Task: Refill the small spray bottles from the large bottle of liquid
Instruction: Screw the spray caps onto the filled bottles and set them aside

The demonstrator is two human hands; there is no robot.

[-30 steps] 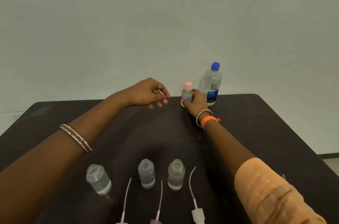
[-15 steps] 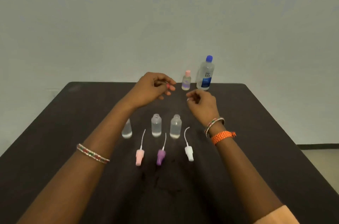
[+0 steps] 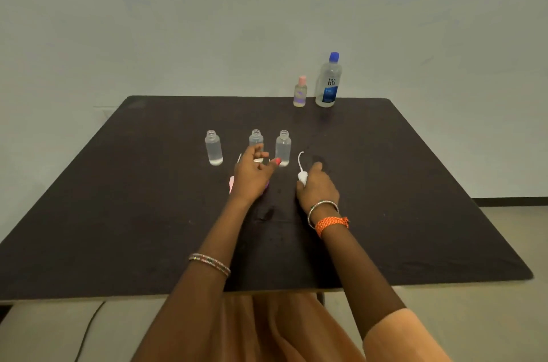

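Right hand (image 3: 318, 186) pinches white spray nozzle (image 3: 302, 176); left hand (image 3: 252, 175) loosely spread, empty, just before three uncapped spray bottles (image 3: 283, 148).

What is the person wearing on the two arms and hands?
The left forearm carries thin beaded bangles. The right wrist has a silver bangle and an orange braided band. An orange sleeve covers the right upper arm. A nail on the left hand is painted red. The right hand shows no rings.

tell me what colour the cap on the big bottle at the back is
Blue. The large bottle at the table's far edge has a blue cap, seen in the head view.
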